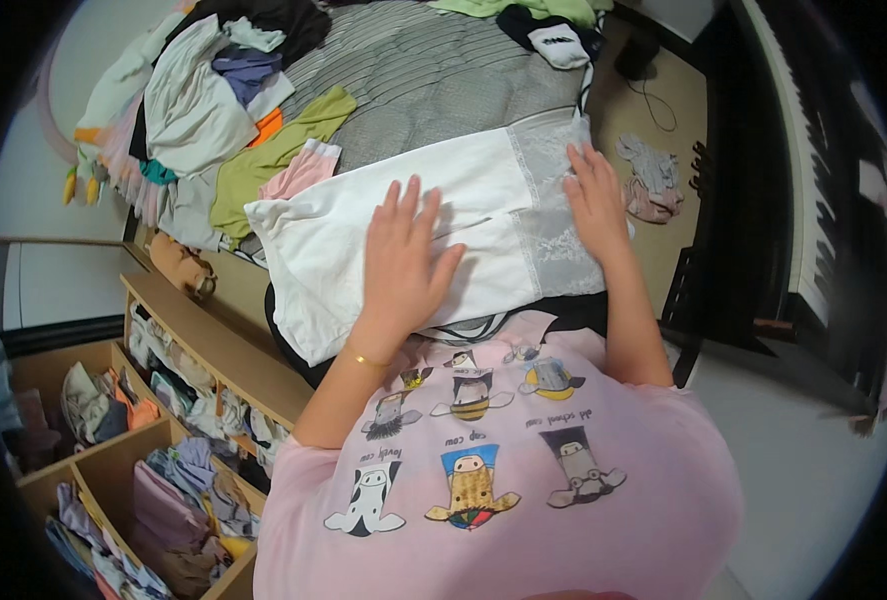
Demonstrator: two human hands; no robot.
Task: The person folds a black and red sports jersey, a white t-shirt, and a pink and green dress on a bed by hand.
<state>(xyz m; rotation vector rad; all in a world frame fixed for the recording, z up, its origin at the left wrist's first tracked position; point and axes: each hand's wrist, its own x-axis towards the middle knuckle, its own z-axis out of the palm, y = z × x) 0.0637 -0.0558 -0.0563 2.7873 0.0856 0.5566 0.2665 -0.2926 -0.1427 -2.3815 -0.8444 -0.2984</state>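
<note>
A white lace-trimmed garment [343, 240] lies spread out flat before me, with two leg-like parts side by side. Sheer lace panels [553, 230] make up its right end. My left hand [403, 265] rests palm down on the white cloth, fingers stretched and thumb apart. Over at the lace end, my right hand [595, 205] lies flat across the edge, its fingers extended. Neither hand grips the fabric. Something black and striped shows under the garment's near edge.
A grey quilted bed [413, 75] carries heaped clothes, including a green garment [283, 160]. Open wooden drawers [93, 470] of clothing stand at lower left. A piano [798, 150] borders the right. Clothes [651, 180] lie on the floor beside it.
</note>
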